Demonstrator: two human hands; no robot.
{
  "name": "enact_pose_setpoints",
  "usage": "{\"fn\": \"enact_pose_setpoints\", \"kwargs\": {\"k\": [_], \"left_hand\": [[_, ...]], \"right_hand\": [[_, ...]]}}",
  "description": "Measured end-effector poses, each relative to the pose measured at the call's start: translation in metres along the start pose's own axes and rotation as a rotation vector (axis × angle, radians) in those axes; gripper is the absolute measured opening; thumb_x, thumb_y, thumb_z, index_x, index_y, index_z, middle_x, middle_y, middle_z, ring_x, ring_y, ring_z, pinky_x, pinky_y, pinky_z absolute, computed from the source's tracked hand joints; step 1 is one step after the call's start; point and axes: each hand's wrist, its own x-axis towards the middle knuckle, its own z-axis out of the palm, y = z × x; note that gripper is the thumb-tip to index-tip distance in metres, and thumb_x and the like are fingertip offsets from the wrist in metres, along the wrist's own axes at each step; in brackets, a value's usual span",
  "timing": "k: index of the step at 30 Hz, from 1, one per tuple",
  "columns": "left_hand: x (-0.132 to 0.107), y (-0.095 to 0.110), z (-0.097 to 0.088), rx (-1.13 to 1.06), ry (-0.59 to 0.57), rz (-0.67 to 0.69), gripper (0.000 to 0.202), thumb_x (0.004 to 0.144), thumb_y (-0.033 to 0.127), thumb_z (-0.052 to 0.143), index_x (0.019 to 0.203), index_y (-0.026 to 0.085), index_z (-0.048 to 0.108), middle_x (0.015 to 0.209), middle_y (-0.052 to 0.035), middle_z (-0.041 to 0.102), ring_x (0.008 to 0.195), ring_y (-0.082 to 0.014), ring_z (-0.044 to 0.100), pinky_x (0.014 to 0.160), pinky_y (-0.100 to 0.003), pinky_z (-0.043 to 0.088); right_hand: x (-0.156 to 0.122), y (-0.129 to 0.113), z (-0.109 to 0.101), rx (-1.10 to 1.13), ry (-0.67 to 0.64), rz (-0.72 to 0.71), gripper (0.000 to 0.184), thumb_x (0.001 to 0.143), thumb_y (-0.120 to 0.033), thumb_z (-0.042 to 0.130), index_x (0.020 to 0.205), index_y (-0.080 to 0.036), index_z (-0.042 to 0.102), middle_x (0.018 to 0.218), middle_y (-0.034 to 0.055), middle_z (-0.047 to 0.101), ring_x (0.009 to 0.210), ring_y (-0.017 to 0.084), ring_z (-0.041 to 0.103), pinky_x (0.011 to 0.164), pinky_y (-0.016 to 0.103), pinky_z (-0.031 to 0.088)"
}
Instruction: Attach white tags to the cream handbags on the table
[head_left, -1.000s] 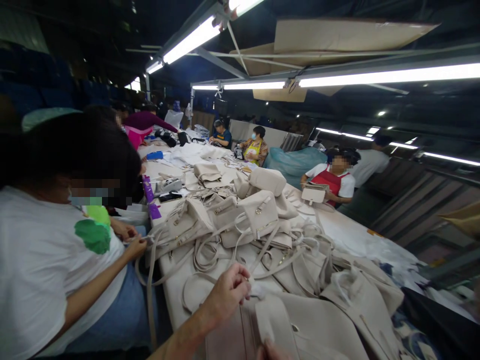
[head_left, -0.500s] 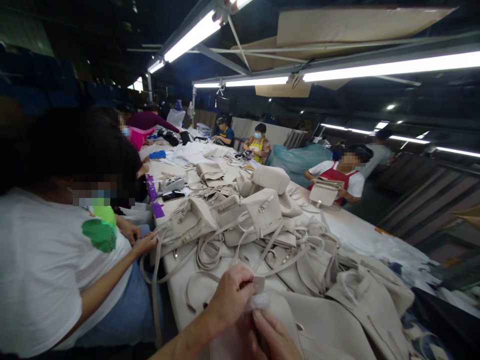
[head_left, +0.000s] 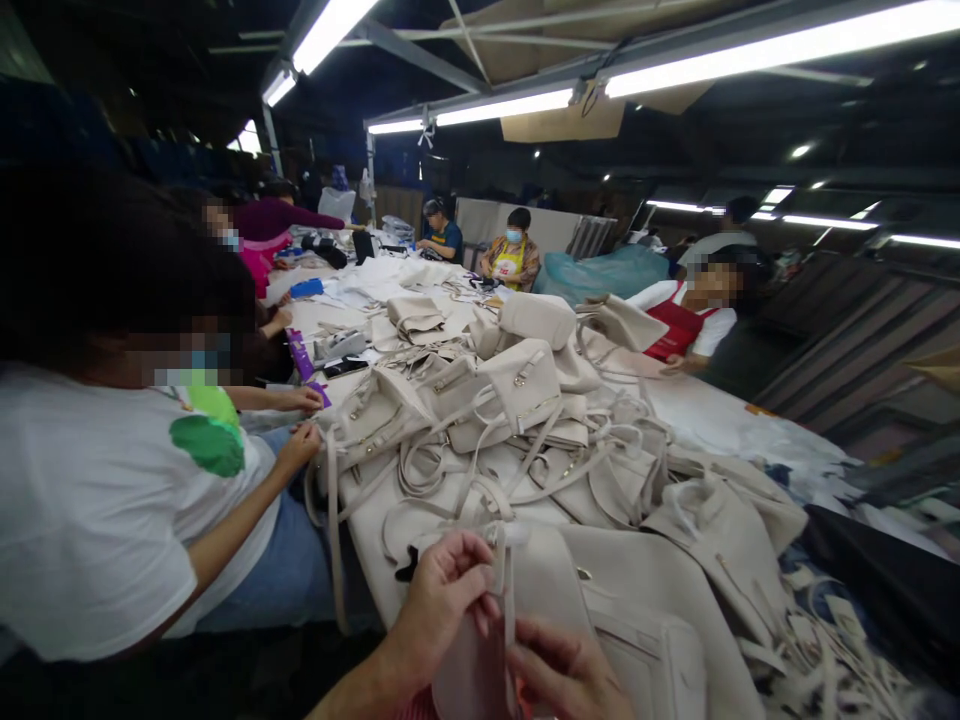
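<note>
My left hand (head_left: 439, 600) pinches a narrow cream strap (head_left: 500, 580) upright between thumb and fingers. My right hand (head_left: 562, 670) sits just to the right, its fingers on a pale pink translucent sheet (head_left: 472, 670), probably plastic film. Below and to the right lies a cream leather bag (head_left: 645, 610), close to my right hand. A large heap of cream bags with tangled straps (head_left: 502, 400) fills the table's middle, beyond both hands. Part of the sheet is hidden behind my fingers.
A co-worker in a white T-shirt (head_left: 112, 510) works at the table's left side, hands (head_left: 300, 445) at the heap. Another in a red apron (head_left: 682, 325) sits across. Cream offcuts (head_left: 817, 640) lie at lower right beside a black sheet (head_left: 877, 590).
The view has tipped and shifted. My hands have lifted the strap and pink sheet higher, and the sheet now stands more upright. The red-aproned co-worker's cream bag has moved to the heap's far edge.
</note>
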Motion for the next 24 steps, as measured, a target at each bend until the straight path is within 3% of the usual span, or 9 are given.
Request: {"fn": "enact_pose_setpoints", "kwargs": {"k": [2,5,11,17,19,21,24], "left_hand": [[-0.001,-0.005,0.000,-0.053,0.024,-0.058,0.038,0.060,0.035,0.072,0.086,0.020,0.049,0.058,0.0053,0.058,0.044,-0.0129,0.055,0.040,-0.020,0.038],[-0.006,-0.009,0.001,0.057,-0.015,-0.127,0.033,0.058,0.030,0.069,0.084,0.015,0.056,0.057,0.0026,0.060,0.044,-0.0113,0.055,0.041,-0.020,0.040],[-0.013,-0.016,0.006,0.197,0.035,-0.173,0.027,0.056,0.033,0.064,0.074,0.013,0.064,0.059,0.0003,0.061,0.047,-0.0118,0.052,0.041,-0.022,0.040],[-0.013,-0.020,0.004,0.334,-0.039,-0.204,0.021,0.059,0.034,0.064,0.067,0.014,0.062,0.055,0.0018,0.054,0.044,-0.0101,0.043,0.042,-0.023,0.033],[-0.018,-0.020,0.005,0.449,-0.026,-0.134,0.013,0.065,0.029,0.060,0.069,0.016,0.060,0.057,0.0032,0.051,0.047,-0.0110,0.043,0.048,-0.025,0.035],[-0.024,-0.022,0.008,0.692,0.040,0.020,0.004,0.070,0.022,0.056,0.070,0.018,0.057,0.064,0.0007,0.054,0.059,-0.0152,0.050,0.058,-0.028,0.038],[-0.031,-0.027,0.014,1.009,0.114,0.216,0.010,0.080,0.018,0.050,0.074,0.019,0.057,0.080,-0.0069,0.063,0.079,-0.0226,0.057,0.072,-0.033,0.039]], "right_hand": [[0.002,0.004,-0.002,-0.008,0.098,-0.024,0.051,0.062,-0.064,0.079,0.082,-0.017,0.079,0.061,0.0007,0.061,0.055,0.011,0.046,0.052,0.022,0.037],[0.006,0.014,-0.004,0.027,0.212,-0.077,0.047,0.059,-0.059,0.083,0.077,-0.016,0.077,0.061,0.0022,0.066,0.054,0.014,0.053,0.052,0.025,0.044],[0.011,0.027,-0.004,0.123,0.272,-0.167,0.048,0.060,-0.050,0.086,0.092,-0.019,0.068,0.059,-0.0015,0.067,0.053,0.016,0.060,0.052,0.027,0.048],[0.006,0.031,-0.005,0.059,0.293,-0.198,0.061,0.057,-0.053,0.087,0.100,-0.018,0.062,0.058,-0.0035,0.066,0.055,0.017,0.061,0.055,0.026,0.048],[0.003,0.029,-0.003,0.139,0.273,-0.201,0.054,0.056,-0.051,0.088,0.092,-0.020,0.062,0.057,-0.0059,0.063,0.054,0.014,0.058,0.053,0.023,0.045],[0.000,0.026,-0.002,0.242,0.233,-0.187,0.046,0.058,-0.047,0.089,0.080,-0.020,0.059,0.057,-0.0076,0.059,0.053,0.011,0.054,0.051,0.020,0.043],[-0.002,0.022,0.000,0.400,0.172,-0.147,0.043,0.061,-0.042,0.090,0.069,-0.020,0.054,0.056,-0.0075,0.058,0.051,0.009,0.052,0.051,0.019,0.043]]}}
